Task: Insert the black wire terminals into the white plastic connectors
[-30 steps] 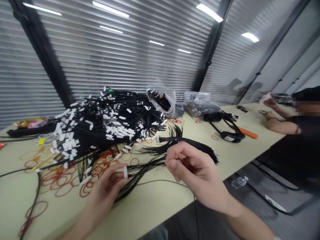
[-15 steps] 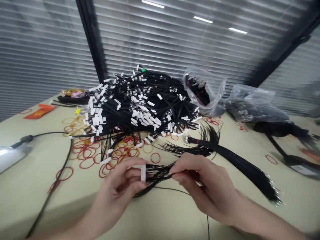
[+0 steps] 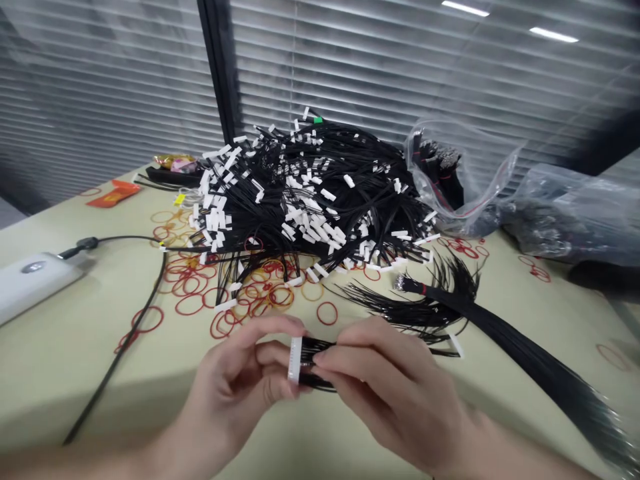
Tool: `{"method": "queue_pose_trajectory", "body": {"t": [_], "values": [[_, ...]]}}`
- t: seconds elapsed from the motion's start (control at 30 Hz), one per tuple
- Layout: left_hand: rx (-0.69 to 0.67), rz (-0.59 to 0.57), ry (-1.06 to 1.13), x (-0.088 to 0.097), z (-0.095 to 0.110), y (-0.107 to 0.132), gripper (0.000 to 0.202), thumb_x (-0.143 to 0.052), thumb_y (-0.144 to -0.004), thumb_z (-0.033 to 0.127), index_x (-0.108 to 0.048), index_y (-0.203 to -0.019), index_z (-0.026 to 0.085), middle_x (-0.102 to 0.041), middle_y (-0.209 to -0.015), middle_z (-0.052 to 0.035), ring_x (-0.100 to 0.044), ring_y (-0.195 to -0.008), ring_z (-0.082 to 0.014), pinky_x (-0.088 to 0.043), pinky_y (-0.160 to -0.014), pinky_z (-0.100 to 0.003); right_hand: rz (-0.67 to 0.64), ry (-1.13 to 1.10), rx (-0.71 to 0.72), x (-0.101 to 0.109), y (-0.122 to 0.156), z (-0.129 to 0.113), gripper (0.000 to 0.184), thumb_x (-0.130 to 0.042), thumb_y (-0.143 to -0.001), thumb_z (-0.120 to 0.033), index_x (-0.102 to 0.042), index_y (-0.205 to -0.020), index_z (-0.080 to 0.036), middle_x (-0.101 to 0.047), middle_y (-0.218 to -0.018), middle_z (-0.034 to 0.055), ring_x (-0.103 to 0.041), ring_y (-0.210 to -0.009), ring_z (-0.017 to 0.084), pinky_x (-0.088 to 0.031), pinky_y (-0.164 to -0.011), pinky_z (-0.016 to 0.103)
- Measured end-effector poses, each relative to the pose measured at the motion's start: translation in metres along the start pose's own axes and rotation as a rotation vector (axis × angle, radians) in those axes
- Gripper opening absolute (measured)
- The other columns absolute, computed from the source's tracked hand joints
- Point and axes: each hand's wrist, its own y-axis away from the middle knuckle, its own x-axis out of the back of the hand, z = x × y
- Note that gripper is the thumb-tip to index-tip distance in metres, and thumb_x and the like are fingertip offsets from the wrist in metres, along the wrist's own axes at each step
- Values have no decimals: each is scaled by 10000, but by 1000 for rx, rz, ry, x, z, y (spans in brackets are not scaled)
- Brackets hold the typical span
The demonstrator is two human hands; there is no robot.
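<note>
A white multi-pin connector (image 3: 295, 361) is held upright by its two ends between the thumb and fingers of my left hand (image 3: 240, 387). Thin black wires (image 3: 318, 349) run from the connector toward the right. My right hand (image 3: 385, 380) is closed, its thumb and index fingertip pinching a wire close behind the connector. The wire's tip is too small to make out clearly. To the right of my right hand, another white connector (image 3: 456, 345) shows at the end of some black wires on the table.
Behind my hands lies a large heap of black cables with white connectors (image 3: 320, 193). Red and yellow rubber bands (image 3: 190, 283) are scattered before it. A wire bundle (image 3: 505, 330) lies at right, near clear plastic bags (image 3: 465, 170). A white device (image 3: 40, 280) with a cable is left.
My right hand has moved left, bringing its fingertips close to the connector in my left hand. The camera view has turned right, so the background sits differently.
</note>
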Motion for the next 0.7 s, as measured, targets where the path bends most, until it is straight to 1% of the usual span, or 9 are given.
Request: {"method": "queue_pose_trajectory", "body": {"t": [0.17, 0.4, 0.53, 0.63, 0.7], "values": [[-102, -31, -66, 0, 1, 4, 288, -594, -838, 151, -596, -1065, 330, -658, -799, 27, -615, -651, -43, -502, -621, -62, -11, -21, 26, 2, 2, 0, 138, -525, -835, -100, -600, -903, -195, -631, -761, -2, -578, -644, 88, -477, -603, 185], [-105, -22, -20, -3, 1, 4, 272, -615, -830, 174, -599, -1060, 320, -653, -804, 31, -617, -677, -36, -486, -602, -37, 7, -82, 26, 1, 3, -1, 121, -554, -838, -112, -613, -925, -174, -632, -762, 12, -577, -650, 88, -490, -599, 197], [-121, -12, -35, -2, -1, 5, 252, -595, -844, 175, -600, -1055, 313, -653, -795, 20, -617, -659, -47, -502, -611, -69, 22, -132, -4, -1, 1, -2, 100, -554, -840, -120, -614, -897, -176, -635, -752, 7, -585, -648, 79, -498, -591, 186], [-145, -3, -98, -1, -2, 7, 231, -577, -856, 208, -594, -1061, 314, -642, -813, 8, -625, -690, -73, -523, -629, -109, 30, -164, -25, -1, -1, -4, 90, -561, -831, -117, -620, -874, -170, -637, -746, 7, -592, -636, 75, -506, -583, 177], [-162, 5, -144, 1, -2, 9, 235, -563, -865, 218, -583, -1072, 328, -627, -846, 10, -621, -719, -77, -524, -646, -114, 47, -176, -38, -2, -2, -5, 82, -568, -823, -108, -624, -848, -162, -633, -734, 8, -594, -629, 73, -509, -584, 172]]}}
